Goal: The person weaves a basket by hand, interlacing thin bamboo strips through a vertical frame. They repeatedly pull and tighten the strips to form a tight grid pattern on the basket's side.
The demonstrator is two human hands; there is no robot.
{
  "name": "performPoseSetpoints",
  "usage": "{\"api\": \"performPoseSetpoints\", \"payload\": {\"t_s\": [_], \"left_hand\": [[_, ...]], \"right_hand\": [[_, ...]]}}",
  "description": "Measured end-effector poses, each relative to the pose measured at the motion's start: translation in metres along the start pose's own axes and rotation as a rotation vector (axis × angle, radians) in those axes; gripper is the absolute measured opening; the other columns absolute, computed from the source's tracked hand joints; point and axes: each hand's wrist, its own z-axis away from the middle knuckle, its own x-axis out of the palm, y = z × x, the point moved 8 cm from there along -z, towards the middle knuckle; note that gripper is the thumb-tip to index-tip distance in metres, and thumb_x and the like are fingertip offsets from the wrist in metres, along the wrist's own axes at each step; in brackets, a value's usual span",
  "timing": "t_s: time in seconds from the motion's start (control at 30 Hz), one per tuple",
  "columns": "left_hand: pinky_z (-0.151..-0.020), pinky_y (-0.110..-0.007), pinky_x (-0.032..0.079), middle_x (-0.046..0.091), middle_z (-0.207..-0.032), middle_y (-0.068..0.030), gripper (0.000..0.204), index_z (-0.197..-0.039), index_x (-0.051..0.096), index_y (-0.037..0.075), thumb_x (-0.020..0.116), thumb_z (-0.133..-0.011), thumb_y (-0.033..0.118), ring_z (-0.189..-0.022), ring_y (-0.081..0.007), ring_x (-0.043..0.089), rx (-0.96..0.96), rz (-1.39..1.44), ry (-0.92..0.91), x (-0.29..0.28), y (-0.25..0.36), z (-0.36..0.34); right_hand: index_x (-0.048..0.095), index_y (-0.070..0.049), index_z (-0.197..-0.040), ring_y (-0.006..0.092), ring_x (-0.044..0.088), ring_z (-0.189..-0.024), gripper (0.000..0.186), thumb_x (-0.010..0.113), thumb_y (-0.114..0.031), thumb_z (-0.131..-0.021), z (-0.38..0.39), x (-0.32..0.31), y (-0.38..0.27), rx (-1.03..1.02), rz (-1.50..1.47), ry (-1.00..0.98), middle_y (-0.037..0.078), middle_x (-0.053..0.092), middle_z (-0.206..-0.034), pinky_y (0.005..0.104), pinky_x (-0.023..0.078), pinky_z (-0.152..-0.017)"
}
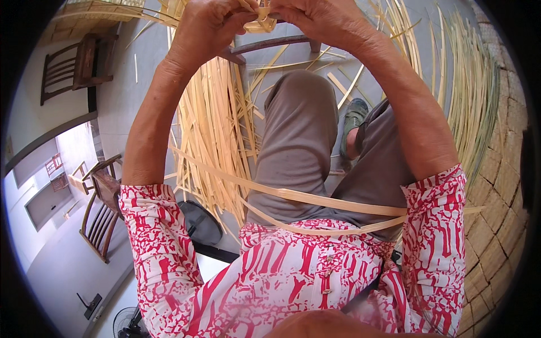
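Observation:
Both my arms reach out to the top edge of the head view, in patterned red and white sleeves. Between the hands is a small piece woven from pale bamboo strips [260, 26], cut off partly by the frame edge. My left hand [213, 21] pinches its left side with thumb and fingers. On the other side, my right hand [316, 20] grips it with the fingers closed. Two long flat bamboo strips [315, 197] lie across my lap, over the grey-brown trousers.
A thick bundle of pale bamboo strips [211, 121] lies left of my legs. Greenish strips [470, 96] spread at the right beside stacked woven pieces [496, 208]. A dark wooden frame [270, 44] stands ahead. Wooden chairs [79, 65] and a fan [128, 324] are at the left.

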Motion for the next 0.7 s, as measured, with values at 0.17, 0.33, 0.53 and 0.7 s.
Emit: {"api": "performPoseSetpoints", "payload": {"t_s": [0.17,0.33,0.53,0.7], "left_hand": [[-0.064,-0.026,0.060,0.075,-0.096,-0.0082,0.014,-0.106,0.072,0.001,0.068,-0.094,0.006,-0.076,-0.0154,0.075,0.129,-0.176,0.018,0.003,0.019,0.013],[-0.065,-0.026,0.060,0.074,-0.089,-0.0073,0.014,-0.105,0.071,0.001,0.071,-0.090,0.002,-0.078,-0.0156,0.075,0.231,-0.164,-0.029,0.008,0.036,0.029],[-0.065,-0.026,0.057,0.072,-0.086,-0.0067,0.014,-0.099,0.071,0.001,0.075,-0.086,-0.001,-0.075,-0.0144,0.072,0.284,-0.139,-0.051,0.007,0.057,0.036],[-0.069,-0.025,0.055,0.073,-0.087,-0.0073,0.015,-0.096,0.072,-0.001,0.078,-0.082,-0.002,-0.079,-0.0142,0.071,0.392,-0.176,0.044,-0.008,0.062,0.037]], "right_hand": [[0.067,-0.011,-0.084,0.0392,0.066,-0.072,0.028,0.064,-0.038,-0.092,0.006,0.000,0.007,-0.034,0.111,0.039,0.016,0.067,-0.075,0.0494,0.051,-0.063],[0.067,-0.011,-0.077,0.0372,0.067,-0.073,0.034,0.066,-0.042,-0.090,0.004,0.008,0.002,-0.108,0.107,0.005,0.016,0.067,-0.074,0.0489,0.051,-0.066],[0.074,-0.015,-0.082,0.0342,0.068,-0.075,0.026,0.072,-0.041,-0.083,-0.007,-0.002,-0.022,-0.226,0.135,-0.151,0.012,0.069,-0.074,0.0450,0.053,-0.067],[0.073,-0.010,-0.075,0.0351,0.066,-0.068,0.031,0.075,-0.040,-0.079,-0.028,-0.005,-0.027,-0.216,0.165,-0.293,0.015,0.067,-0.069,0.0450,0.051,-0.062]]}}
